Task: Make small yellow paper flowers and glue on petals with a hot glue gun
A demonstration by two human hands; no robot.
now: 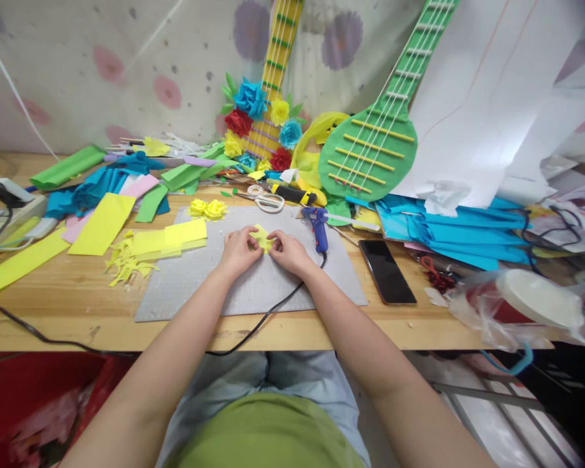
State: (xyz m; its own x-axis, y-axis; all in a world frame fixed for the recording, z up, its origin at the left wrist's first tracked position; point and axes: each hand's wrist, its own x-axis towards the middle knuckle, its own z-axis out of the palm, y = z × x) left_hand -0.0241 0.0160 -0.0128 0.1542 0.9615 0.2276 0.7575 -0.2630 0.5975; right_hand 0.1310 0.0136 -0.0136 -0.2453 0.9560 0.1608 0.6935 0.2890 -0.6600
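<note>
A small piece of yellow crepe paper (262, 236) is held between my two hands over the grey cutting mat (190, 292). My left hand (241, 249) pinches its left side, and my right hand (287, 250) pinches the right. Just behind and to the left lie yellow paper flowers (208, 208). Yellow paper strips (170, 239) rest on the mat's left part, beside a heap of yellow scraps (129, 259). To the right of my hands is a blue glue gun (316, 229), its black cord running under my right forearm. Scissors (268, 201) lie behind my hands.
Behind stand a green paper instrument (370, 153) and a yellow one (275, 65) with paper flowers. A phone (387, 272) lies right of the mat. Blue crepe paper (458, 227) and a bagged cup (517, 302) are farther right. Coloured paper (102, 224) covers the left side.
</note>
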